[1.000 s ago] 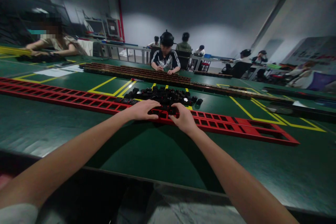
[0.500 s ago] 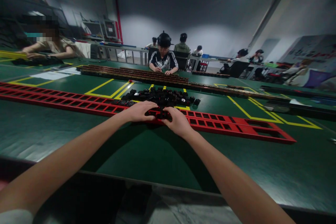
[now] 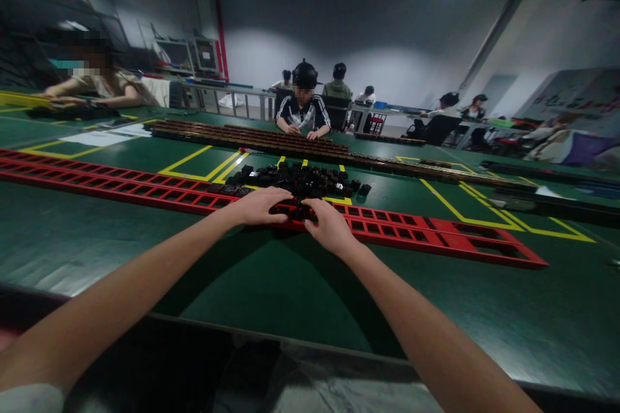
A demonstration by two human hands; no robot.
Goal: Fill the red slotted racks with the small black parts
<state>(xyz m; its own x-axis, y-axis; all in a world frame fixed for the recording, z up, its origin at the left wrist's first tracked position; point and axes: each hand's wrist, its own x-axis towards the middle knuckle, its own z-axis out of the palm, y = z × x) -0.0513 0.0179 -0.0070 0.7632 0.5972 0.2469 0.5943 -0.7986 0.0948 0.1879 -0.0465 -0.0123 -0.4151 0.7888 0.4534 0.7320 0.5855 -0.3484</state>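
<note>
A long red frame (image 3: 402,226) with two rows of rectangular openings lies across the green table in front of me. My left hand (image 3: 264,205) is over its middle, thumb and fingers curved round a small black part (image 3: 296,209) at the frame. From the other side my right hand (image 3: 327,222) grips at the same part with bent fingers and thumb. The part's exact shape is too dark to make out. Just behind my hands lies a heap of small black parts (image 3: 305,175). A few similar black pieces (image 3: 232,190) sit at the frame's far row, left of my hands.
Long brown-and-black strips (image 3: 242,139) lie across the table beyond the heap. White papers (image 3: 104,135) are at the left, dark long bars (image 3: 557,203) at the right. Yellow tape (image 3: 484,216) marks the green table (image 3: 232,290). A person (image 3: 303,106) works opposite, another (image 3: 97,84) at the left.
The small black part between my hands appears slightly lower, at the frame. My right hand has shifted very slightly; the left stays almost in place.
</note>
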